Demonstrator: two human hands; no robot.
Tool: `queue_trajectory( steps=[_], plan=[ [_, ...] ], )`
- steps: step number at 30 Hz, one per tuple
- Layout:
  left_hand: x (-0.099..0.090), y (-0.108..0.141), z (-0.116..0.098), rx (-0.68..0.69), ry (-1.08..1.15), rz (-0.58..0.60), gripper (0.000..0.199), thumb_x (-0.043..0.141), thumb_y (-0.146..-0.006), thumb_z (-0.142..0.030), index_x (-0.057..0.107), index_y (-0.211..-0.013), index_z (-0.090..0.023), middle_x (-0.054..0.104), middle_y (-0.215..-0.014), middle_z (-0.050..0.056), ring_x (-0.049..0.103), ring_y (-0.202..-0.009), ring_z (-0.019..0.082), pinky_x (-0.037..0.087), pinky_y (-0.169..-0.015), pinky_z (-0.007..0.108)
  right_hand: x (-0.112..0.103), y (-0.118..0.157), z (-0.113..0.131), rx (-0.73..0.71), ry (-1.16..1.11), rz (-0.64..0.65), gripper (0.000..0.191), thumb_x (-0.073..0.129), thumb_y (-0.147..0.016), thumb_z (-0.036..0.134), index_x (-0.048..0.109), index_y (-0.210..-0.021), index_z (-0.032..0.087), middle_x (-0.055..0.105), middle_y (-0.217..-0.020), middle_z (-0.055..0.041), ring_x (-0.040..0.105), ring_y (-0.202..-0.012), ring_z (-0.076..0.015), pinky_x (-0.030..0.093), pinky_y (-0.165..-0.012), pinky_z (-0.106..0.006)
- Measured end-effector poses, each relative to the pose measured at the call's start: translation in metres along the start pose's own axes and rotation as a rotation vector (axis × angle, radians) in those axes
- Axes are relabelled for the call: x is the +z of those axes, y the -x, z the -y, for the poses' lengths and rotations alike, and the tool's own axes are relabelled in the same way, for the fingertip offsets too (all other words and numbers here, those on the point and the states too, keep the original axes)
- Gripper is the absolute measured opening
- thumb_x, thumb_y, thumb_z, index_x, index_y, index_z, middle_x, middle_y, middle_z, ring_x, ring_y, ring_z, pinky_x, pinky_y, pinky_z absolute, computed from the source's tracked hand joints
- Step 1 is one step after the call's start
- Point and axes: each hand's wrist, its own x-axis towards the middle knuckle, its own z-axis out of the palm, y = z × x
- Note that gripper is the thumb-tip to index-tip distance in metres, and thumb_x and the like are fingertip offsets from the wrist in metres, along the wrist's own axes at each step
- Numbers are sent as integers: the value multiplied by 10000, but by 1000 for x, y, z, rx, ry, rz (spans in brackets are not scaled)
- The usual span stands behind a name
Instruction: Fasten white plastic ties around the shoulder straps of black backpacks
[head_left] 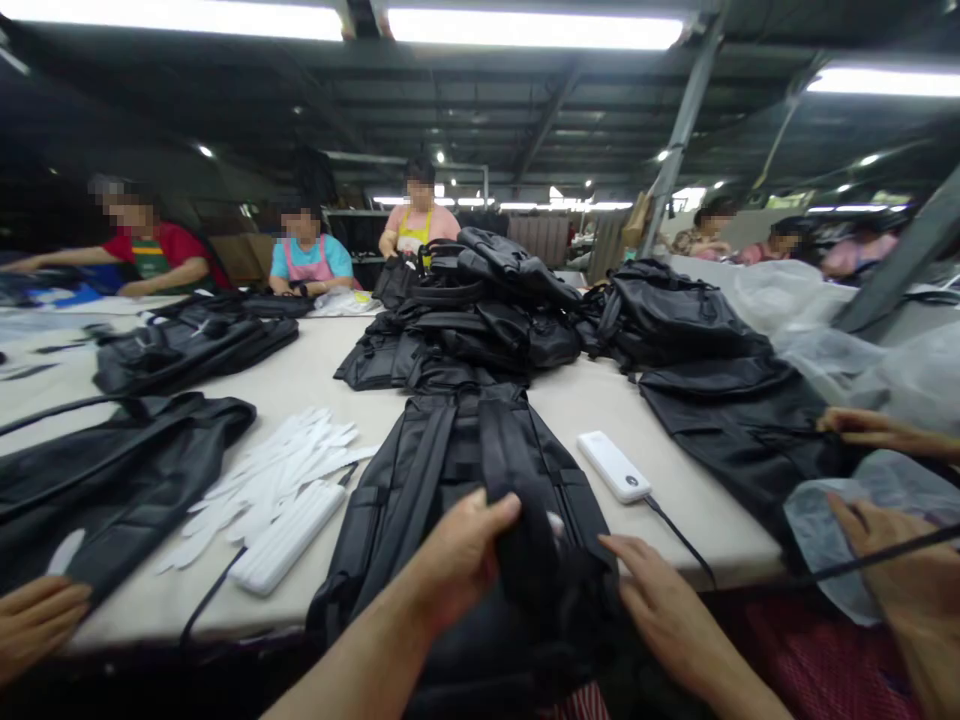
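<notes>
A black backpack lies in front of me with its straps facing up, its near end over the table edge. My left hand is closed around one of its shoulder straps, lifting it off the bag. My right hand lies along the bag's right side near the bottom, fingers stretched out and touching the fabric. The lower part of the backpack is dark and blurred.
White paper-like strips and a white power bank lie left of the backpack; another power bank is on the right. Black bags are piled behind. Co-workers' hands handle bags at both sides, with clear plastic on the right.
</notes>
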Motion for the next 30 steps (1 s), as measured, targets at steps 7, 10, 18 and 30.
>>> queue_trajectory(
  steps=[7,10,18,30],
  plan=[
    [3,51,58,-15,-916,368,230,610,-685,-318,688,-893,-262,704,-827,16,643,-766,223,459,-694,310,24,-9,39,112,-237,135,575,433,-816,356,342,-1351,169,648,-999,-103,613,-920,-210,469,-813,-338],
    [-30,83,34,75,-974,211,207,585,-713,-297,675,-898,-282,697,-887,-3,625,-830,206,430,-735,287,52,6,34,-111,298,156,466,429,-794,218,494,-1255,201,659,-817,-87,624,-744,-212,473,-706,-329],
    [-125,146,28,244,-1135,-724,191,517,-774,-382,630,-772,-229,634,-726,23,564,-678,187,378,-634,266,41,-23,93,-344,394,45,321,421,-853,376,619,-1045,210,608,-1019,-121,555,-949,-260,395,-834,-389],
    [-124,147,18,356,-663,-707,254,618,-725,-339,654,-941,-210,681,-904,48,617,-839,205,453,-724,257,141,-89,190,195,-955,465,177,637,-665,252,540,-769,147,464,-469,62,408,-395,-60,318,-403,-177]
  ],
)
